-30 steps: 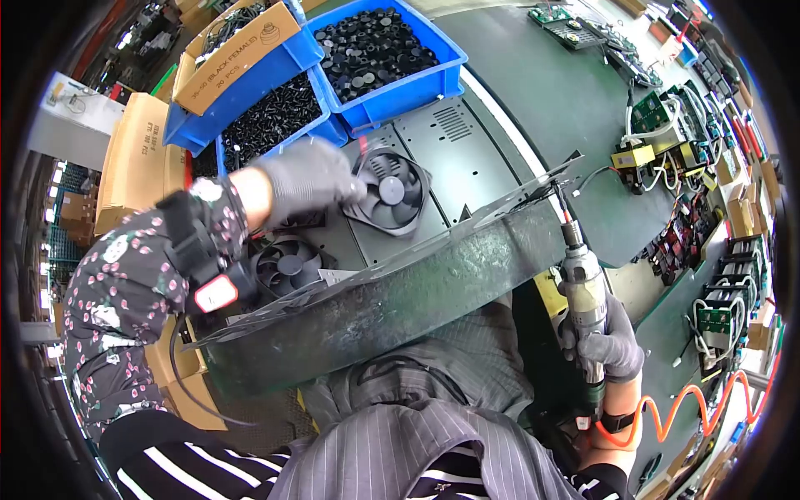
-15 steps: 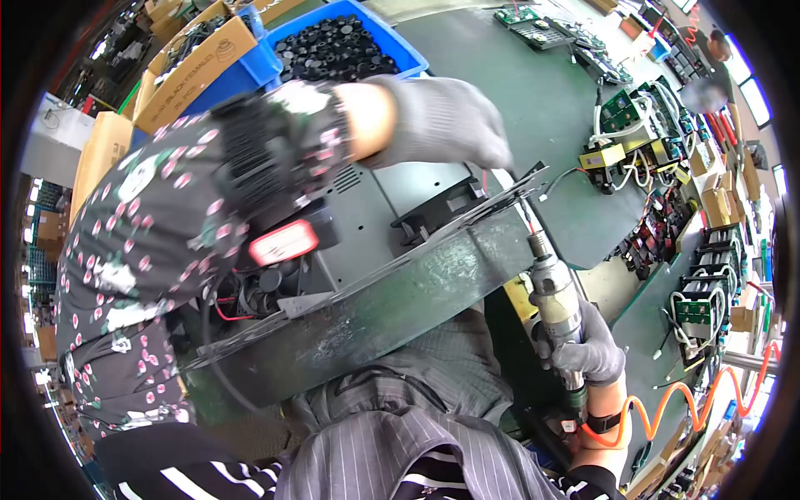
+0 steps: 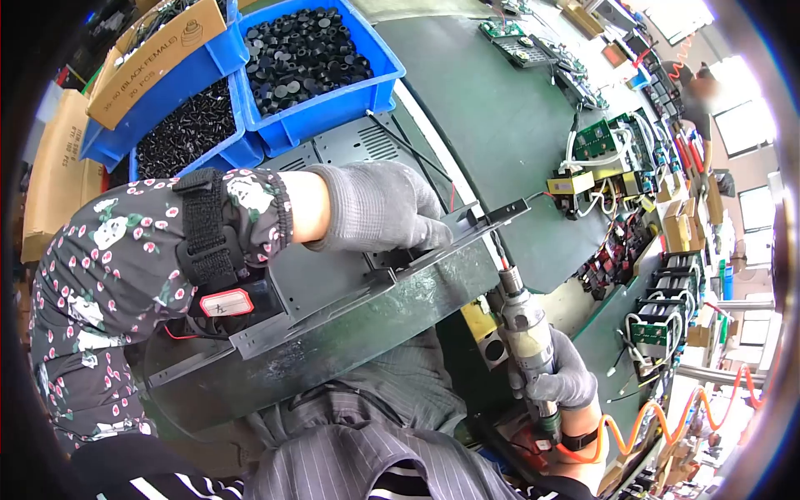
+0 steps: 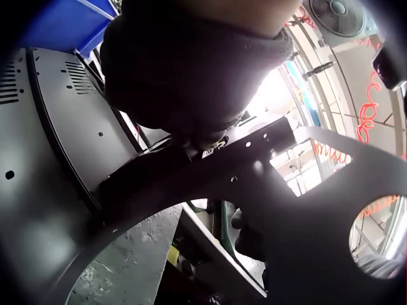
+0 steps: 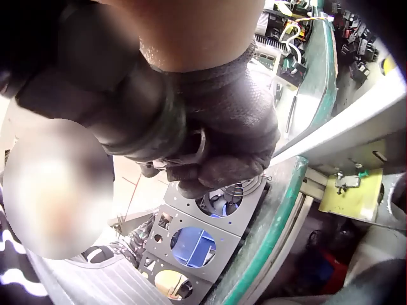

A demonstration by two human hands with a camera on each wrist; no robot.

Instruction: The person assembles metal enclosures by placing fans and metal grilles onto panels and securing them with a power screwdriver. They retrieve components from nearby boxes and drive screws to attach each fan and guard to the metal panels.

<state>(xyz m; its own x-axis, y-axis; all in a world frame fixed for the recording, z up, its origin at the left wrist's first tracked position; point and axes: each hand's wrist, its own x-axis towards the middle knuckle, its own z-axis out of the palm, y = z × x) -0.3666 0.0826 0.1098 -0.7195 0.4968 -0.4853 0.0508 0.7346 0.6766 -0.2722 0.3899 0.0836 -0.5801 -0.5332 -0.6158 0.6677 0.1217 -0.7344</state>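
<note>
In the head view my grey-gloved left hand (image 3: 383, 204) reaches over the inner side of an upright metal panel (image 3: 333, 312). Its fingers bend down around a black fan (image 3: 402, 257) that stands against the panel and is mostly covered by the hand. The left wrist view shows the glove (image 4: 184, 82) at the panel's top edge, fingertips largely hidden. My right hand (image 3: 562, 371) grips an air screwdriver (image 3: 527, 329), its bit end pointing up toward the panel's right part. From the right wrist, round cutouts show in the panel (image 5: 219, 260).
A blue bin (image 3: 329, 121) of black round caps and another blue bin (image 3: 242, 137) of small black screw-like parts stand behind the chassis. An orange coiled hose (image 3: 650, 425) trails from the screwdriver. Circuit boards with cables (image 3: 596, 154) lie on the right, and a cardboard box (image 3: 54, 175) stands left.
My left hand left one fan, swung right toward the screwdriver's bit end, then came back down to the panel's edge. The right hand keeps the screwdriver. The head view has shifted.
</note>
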